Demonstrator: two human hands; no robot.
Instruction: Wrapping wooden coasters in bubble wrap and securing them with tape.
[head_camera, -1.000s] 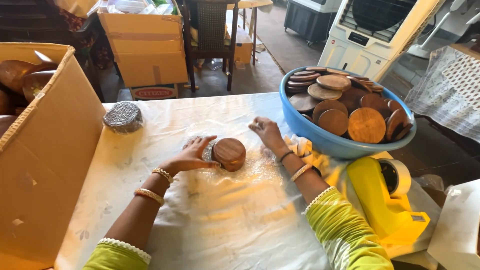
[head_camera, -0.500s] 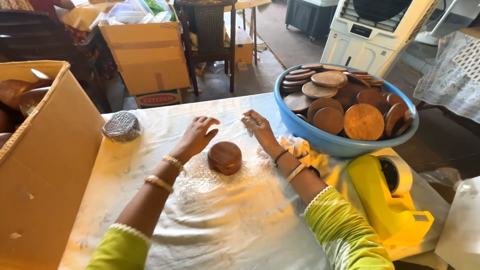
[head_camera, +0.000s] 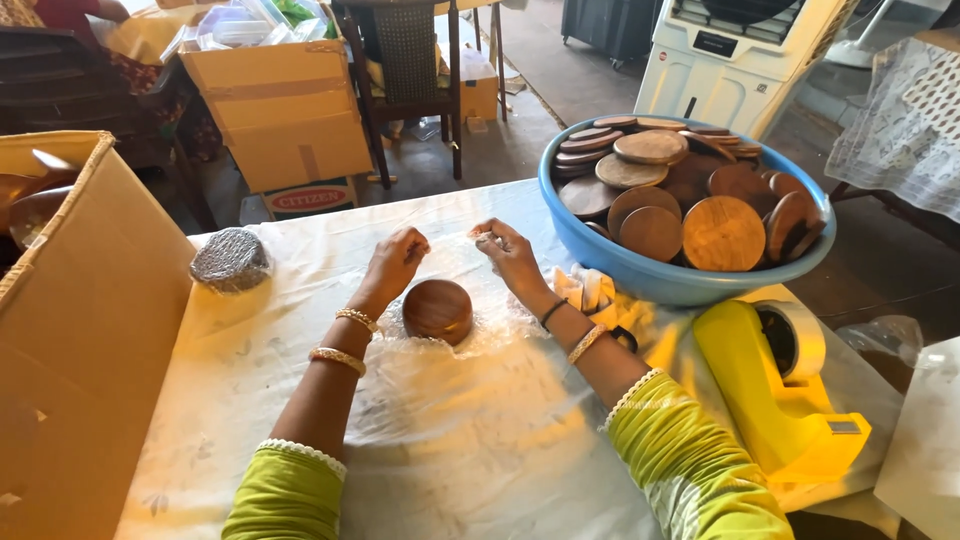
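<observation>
Where hands (head_camera: 398, 262) pinch: film (head_camera: 450, 245) barely visible.

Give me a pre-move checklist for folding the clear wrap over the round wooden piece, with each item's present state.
1. Round wooden piece lies on the clear wrap: ok.
2. Left hand pinches the far edge: ok.
3. Right hand pinches the far edge: ok.
4. Wrap free of tears: cannot tell.
5. Yellow tape dispenser close by the right arm: ok.
6. Blue basin off the wrap: cannot tell.

Brown wooden disc (head_camera: 437, 310), blue basin (head_camera: 660, 280), yellow tape dispenser (head_camera: 770, 400), green sleeves (head_camera: 690, 470)
</observation>
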